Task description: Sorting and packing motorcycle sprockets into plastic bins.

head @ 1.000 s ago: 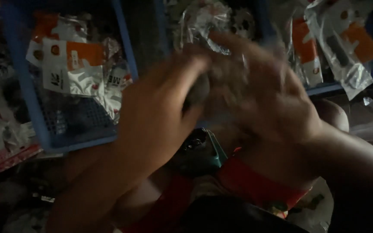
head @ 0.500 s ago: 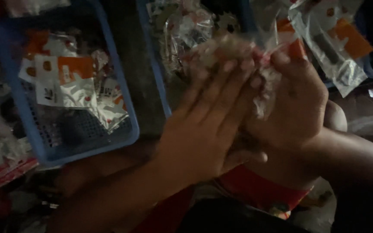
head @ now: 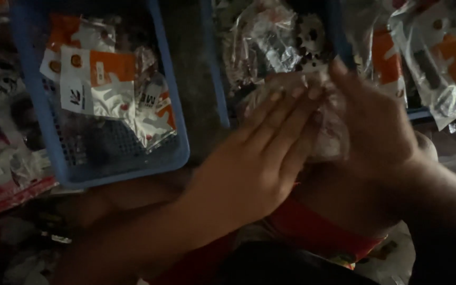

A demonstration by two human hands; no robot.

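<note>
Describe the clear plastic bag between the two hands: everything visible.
The clear plastic bag is crinkled, glossy film, seemingly wrapping something pale; the contents are too blurred to identify. It is pressed between the left hand, whose flat fingers cover its near face, and the right hand, which cups its far side. It is held up in front of a blue basket of similar packets and toothed metal sprockets.

A crinkled clear plastic packet (head: 320,113) sits pressed between the two hands, at about one o'clock from the frame's middle. At ten o'clock, flat silver pouches with orange-and-white labels (head: 98,84) lie overlapped in a blue basket (head: 178,153). At twelve o'clock, clear bags (head: 270,37) hold toothed metal parts. At two o'clock, more orange-labelled silver pouches (head: 439,68) lie fanned out.
</note>
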